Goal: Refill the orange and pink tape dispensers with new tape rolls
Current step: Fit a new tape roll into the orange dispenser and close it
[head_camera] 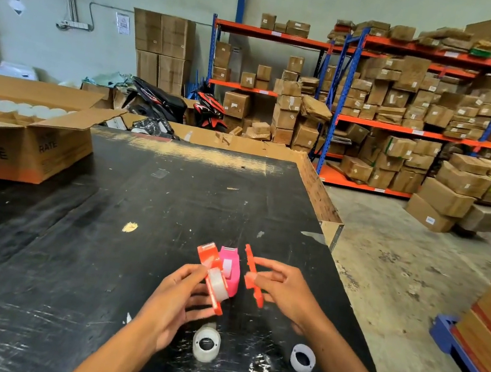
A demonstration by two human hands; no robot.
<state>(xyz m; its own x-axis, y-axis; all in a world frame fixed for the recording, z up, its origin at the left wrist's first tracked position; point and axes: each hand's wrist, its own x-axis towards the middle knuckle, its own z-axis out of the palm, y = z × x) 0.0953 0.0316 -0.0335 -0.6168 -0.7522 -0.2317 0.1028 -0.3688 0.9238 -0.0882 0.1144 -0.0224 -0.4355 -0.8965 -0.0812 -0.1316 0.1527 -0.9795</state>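
My left hand (174,304) holds one half of the orange tape dispenser (209,259) with a clear tape roll (216,282) seated in it, raised just above the black table. My right hand (282,287) pinches the other orange half, a flat side cover (253,272), a short gap to the right. The pink tape dispenser (231,270) stands on the table between my two hands, a tape roll visible inside it. Two clear tape rolls lie on the table near me: a taller one (206,343) below my left hand and a smaller one (303,359) below my right wrist.
The black table (142,203) ends at a right edge with concrete floor beyond. An open cardboard box (26,132) with several white rolls sits at the table's far left. Shelves of cardboard parcels (403,113) and parked scooters (180,105) fill the background.
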